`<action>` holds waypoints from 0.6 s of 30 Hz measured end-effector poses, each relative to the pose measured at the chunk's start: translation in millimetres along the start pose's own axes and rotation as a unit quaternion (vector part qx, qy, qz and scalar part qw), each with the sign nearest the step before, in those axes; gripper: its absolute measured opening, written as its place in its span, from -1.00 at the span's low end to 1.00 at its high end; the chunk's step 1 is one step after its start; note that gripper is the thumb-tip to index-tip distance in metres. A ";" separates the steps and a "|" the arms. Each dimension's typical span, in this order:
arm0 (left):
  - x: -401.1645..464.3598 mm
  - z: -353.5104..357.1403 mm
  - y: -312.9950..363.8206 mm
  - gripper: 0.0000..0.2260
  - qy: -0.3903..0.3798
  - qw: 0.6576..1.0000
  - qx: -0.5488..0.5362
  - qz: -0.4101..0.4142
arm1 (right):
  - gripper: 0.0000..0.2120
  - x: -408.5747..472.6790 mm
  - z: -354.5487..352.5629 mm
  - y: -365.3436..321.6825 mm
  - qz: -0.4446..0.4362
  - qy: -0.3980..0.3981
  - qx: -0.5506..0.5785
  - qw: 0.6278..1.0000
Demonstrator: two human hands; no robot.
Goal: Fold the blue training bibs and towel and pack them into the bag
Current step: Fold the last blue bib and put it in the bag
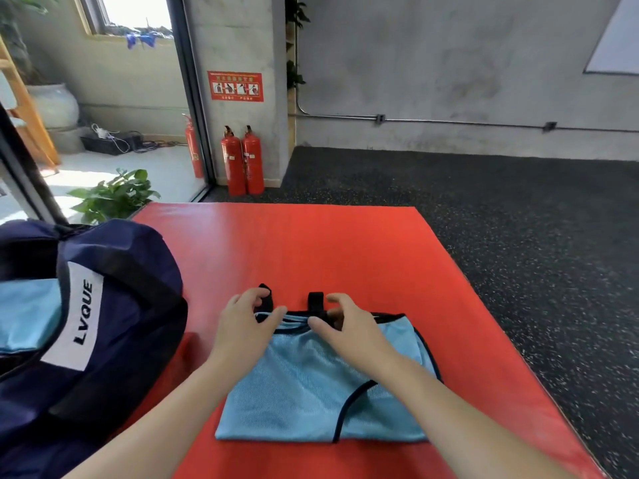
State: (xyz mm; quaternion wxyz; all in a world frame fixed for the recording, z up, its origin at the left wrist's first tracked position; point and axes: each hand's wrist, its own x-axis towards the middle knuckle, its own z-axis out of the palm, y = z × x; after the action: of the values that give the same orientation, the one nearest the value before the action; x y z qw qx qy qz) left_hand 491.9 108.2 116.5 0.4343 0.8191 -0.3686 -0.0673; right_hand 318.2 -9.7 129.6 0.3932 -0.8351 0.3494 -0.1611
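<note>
One head view looks down at a red mat [345, 243]. A blue bib [311, 385] lies on it, folded into a rough rectangle, black straps at its far edge. To the left, touching the mat, stands a navy bag [114, 305], open, with light blue fabric [27, 316] already inside, so packing seems partly done; this bib is not yet packed. Left hand [242, 326] and right hand [349, 330] both rest at the bib's far edge, fingers curled, pinching the fabric near the straps.
</note>
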 end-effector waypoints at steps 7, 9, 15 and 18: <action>0.7 8.3 1.2 -0.59 -0.030 0.998 -0.011 0.057 | -0.31 10.2 -6.5 12.6 -0.042 -0.054 -0.066 0.995; 0.5 9.4 -10.5 -0.69 -0.079 0.985 0.098 0.119 | -0.44 12.6 -14.7 26.5 -0.070 -0.056 -0.207 0.974; 7.5 5.5 -26.1 -0.92 -0.002 0.958 0.202 0.205 | -0.79 19.1 -59.5 57.5 -0.039 0.017 -0.280 0.959; -0.8 7.5 -16.2 -0.94 -0.019 0.974 0.189 0.123 | -0.83 14.4 -75.2 67.5 -0.014 0.011 -0.244 0.970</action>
State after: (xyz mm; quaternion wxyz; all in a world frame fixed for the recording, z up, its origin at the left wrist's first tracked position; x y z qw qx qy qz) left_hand 497.0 109.5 99.4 0.2692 0.8336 -0.4805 0.0417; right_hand 256.6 -90.9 125.6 0.1715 -0.9087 0.3710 -0.0853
